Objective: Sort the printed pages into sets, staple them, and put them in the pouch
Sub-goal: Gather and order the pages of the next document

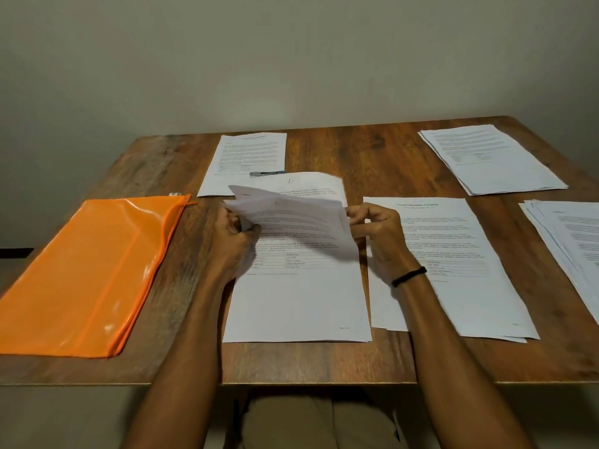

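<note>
Pages (291,218) are bowing up off the stack (296,303), left hand (238,236) and right hand (377,233) pinching just the edges; grip that thin is risking sheets slipping, mixing sets.

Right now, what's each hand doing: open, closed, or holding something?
Left hand: closed, gripping the left edge of the lifted pages.
Right hand: closed, pinching their right edge.

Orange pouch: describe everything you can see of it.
The orange pouch is glossy, soft-looking plastic with an orange zip along its right edge. It lies flat on the left of the wooden table. Nothing rests on it and no paper touches it. Whether the zip is open cannot be told.
</note>
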Demonstrator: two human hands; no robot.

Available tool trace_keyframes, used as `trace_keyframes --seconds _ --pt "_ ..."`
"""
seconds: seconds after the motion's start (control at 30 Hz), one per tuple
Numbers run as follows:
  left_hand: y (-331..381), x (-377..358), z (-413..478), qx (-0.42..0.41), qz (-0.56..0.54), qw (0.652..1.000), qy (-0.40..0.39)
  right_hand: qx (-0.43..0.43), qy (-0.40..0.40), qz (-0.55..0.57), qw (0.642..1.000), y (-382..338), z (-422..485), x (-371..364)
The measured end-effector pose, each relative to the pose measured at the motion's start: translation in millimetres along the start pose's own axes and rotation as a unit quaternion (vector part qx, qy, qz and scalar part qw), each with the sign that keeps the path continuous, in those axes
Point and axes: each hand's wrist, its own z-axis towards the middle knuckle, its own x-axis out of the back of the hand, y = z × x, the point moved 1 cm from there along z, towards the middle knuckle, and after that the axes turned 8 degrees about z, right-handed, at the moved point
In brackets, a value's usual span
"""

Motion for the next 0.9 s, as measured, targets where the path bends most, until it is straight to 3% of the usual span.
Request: trace_keyframes --seconds 0.1,0.23,0.37,0.53,0.7,0.9 --pt "0.9 -0.1 -2.3 -0.006 0.027 0.999 0.031 -0.014 -0.027 0.001 1.0 -0.6 -1.0 -2.6" --pt "-1.5 0.7 0.4 -0.024 0.037 0.999 -0.005 -0.007 -0.053 -0.005 0.999 1.4 -1.5 -5.2" --pt "-0.9 0.2 -0.1 -0.006 -0.007 1.0 -0.007 -0.002 0.016 -0.018 1.0 -0.3 -1.5 -1.7" --pt "0.0 8.1 -1.5 -0.023 0.018 0.999 -0.043 -0.021 0.094 -0.026 0.995 4.2 1.9 -1.1" --pt "2.8 2.7 -4.7 -0.045 -0.015 0.997 -0.058 -0.05 0.095 0.021 0.994 3.2 3.4 2.1" --pt "1.4 -1.3 0.8 0.009 -0.053 0.998 -0.035 -0.059 0.085 0.082 0.991 -1.7 1.6 2.3"
